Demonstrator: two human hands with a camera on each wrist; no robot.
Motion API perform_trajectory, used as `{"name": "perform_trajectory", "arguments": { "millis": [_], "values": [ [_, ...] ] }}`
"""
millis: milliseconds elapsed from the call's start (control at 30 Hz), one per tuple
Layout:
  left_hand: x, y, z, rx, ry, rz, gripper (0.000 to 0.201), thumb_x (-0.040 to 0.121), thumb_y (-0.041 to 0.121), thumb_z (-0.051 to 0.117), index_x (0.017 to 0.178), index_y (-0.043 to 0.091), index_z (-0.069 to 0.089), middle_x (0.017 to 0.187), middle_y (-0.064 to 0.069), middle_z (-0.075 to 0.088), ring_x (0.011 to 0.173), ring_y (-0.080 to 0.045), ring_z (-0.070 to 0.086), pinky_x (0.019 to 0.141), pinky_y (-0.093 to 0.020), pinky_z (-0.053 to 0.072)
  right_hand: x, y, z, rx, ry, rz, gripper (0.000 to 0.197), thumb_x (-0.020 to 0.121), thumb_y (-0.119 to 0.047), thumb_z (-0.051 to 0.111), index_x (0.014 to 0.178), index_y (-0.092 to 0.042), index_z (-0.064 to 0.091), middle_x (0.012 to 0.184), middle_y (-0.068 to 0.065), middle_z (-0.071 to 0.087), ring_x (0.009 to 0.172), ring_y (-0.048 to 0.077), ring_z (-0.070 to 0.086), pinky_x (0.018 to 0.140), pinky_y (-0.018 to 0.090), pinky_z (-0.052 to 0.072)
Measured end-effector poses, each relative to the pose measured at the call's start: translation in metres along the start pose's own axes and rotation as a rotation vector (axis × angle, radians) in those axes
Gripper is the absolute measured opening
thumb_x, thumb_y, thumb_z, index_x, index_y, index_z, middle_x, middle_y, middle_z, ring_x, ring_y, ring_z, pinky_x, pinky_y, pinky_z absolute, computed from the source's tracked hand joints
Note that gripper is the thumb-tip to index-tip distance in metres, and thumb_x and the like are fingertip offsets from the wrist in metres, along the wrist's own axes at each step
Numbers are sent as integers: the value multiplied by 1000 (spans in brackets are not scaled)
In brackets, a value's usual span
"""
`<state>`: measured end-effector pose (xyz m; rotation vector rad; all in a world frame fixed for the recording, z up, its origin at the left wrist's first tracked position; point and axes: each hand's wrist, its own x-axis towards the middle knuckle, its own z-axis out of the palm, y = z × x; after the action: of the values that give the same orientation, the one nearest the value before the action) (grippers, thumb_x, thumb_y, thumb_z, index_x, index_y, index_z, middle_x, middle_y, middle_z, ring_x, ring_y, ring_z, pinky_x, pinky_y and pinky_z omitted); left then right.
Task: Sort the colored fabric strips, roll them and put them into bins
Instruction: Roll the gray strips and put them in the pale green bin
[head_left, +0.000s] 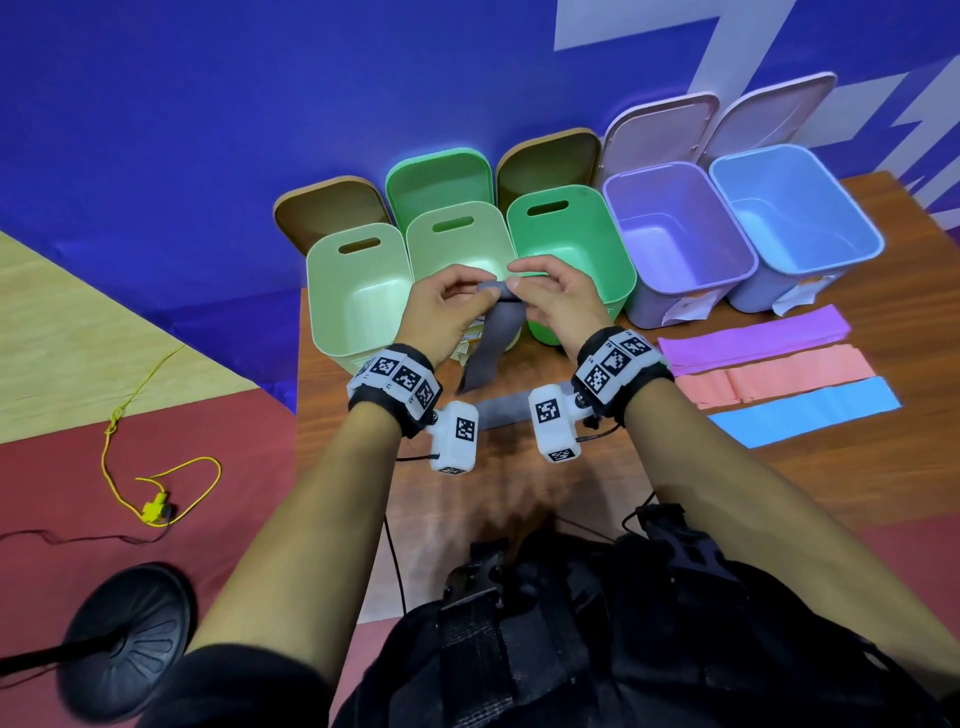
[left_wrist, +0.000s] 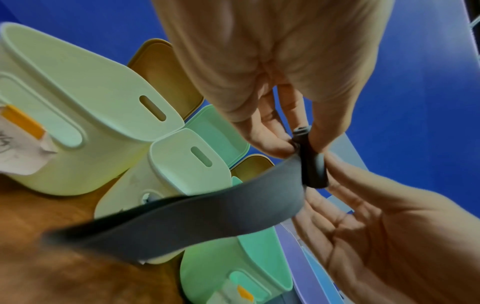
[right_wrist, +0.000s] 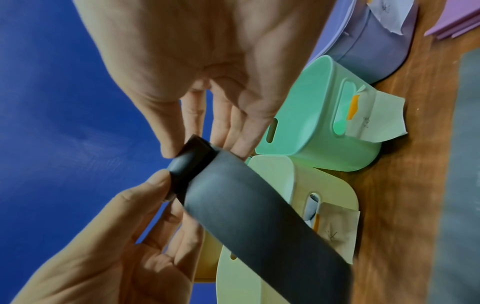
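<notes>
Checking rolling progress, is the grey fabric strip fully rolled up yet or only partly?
Partly rolled: both hands pinch a small roll at the grey fabric strip top, while its tail hangs loose toward the wooden table.

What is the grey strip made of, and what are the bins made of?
The grey strip looks like soft, matte fabric, maybe stretchy: it curls into a tight roll between the left hand and right hand and hangs limp below. The green bin looks like smooth moulded plastic, with rounded rims, a cut handle slot and a slight sheen.
</notes>
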<state>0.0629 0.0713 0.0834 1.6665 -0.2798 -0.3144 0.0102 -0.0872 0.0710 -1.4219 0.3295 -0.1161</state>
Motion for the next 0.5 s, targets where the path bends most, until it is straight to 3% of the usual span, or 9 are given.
{"name": "perform_trajectory", "arguments": {
  "millis": [100, 233, 300, 400, 500],
  "values": [
    [-2, -1, 1, 9, 6, 12, 17, 85, -1, 71, 102, 1, 70, 103, -21, 72, 94, -26, 70, 91, -35, 57, 3, 2, 1, -50, 13, 32, 10, 93, -16, 68, 91, -25, 71, 91, 6, 73, 92, 22, 70, 90, 42, 56],
    [-4, -2, 0, 2, -18, -13, 24, 82, -4, 73, 104, 6, 69, 107, -19, 71, 94, -20, 68, 90, -30, 56, 3, 2, 1, -127, 39, -17, 11, 89, -10, 72, 89, -20, 71, 83, 1, 71, 77, 10, 66, 75, 23, 51],
    [-3, -2, 0, -13, -9, -39, 23, 83, -1, 73, 105, 6, 69, 102, -16, 71, 92, -19, 68, 88, -29, 56, 2, 1, 1, -119, 46, -29, 10, 88, -7, 73, 93, -15, 71, 85, 2, 71, 78, 9, 67, 76, 20, 52],
    [-2, -3, 2, -70, -13, -76, 19, 89, 2, 69, 105, -6, 67, 93, -19, 69, 87, -22, 67, 84, -29, 57, 0, -1, 1, -104, 37, -49, 12, 86, -4, 73, 96, -11, 71, 88, 4, 72, 80, 9, 68, 82, 21, 54],
    [2, -4, 3, -42, -10, -67, 17, 88, 1, 69, 104, -5, 68, 91, -18, 70, 83, -21, 68, 84, -32, 57, 3, 1, 1, -88, 43, -48, 18, 84, -5, 76, 99, -11, 70, 92, 6, 72, 84, 9, 69, 82, 22, 54]
  ]
}}
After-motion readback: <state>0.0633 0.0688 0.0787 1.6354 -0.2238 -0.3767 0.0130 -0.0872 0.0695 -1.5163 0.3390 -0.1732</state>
